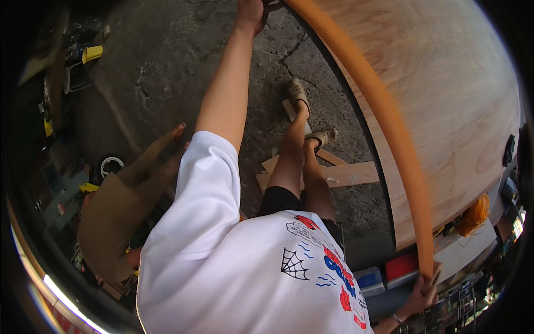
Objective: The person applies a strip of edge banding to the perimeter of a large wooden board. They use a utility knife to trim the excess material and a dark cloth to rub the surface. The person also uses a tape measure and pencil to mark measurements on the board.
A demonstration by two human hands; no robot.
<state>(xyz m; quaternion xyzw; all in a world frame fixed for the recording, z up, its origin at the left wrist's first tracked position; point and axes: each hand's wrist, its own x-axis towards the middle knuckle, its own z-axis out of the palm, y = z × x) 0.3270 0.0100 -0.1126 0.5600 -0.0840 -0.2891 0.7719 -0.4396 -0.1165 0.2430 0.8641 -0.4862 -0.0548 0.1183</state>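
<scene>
A large plywood panel (456, 100) stretches along the wearer's right side, and the long orange-brown strip (403, 131) runs lengthwise just inside its left edge, leaving a narrow band of bare plywood between strip and edge. The right hand (416, 303) is at the panel's near end, its fingers closed around the end of the strip there. The left hand (253, 15) reaches to the panel's far left corner, by the strip's other end; the frame cuts it off, so I cannot tell whether its fingers grip or merely rest. As for progress, the strip is lined up roughly with the panel's edge, which looks done; it is not yet let go, no fastener shows along it, and whether it touches the plywood or sits slightly above is unclear, so the fixing or release seems left. Offcut boards (356, 174) lie on the floor (167, 67) left of the panel, and a co-worker (108, 222) bends well farther left of it. Near the panel's close right side hangs an orange bundle of cord (475, 216).
</scene>
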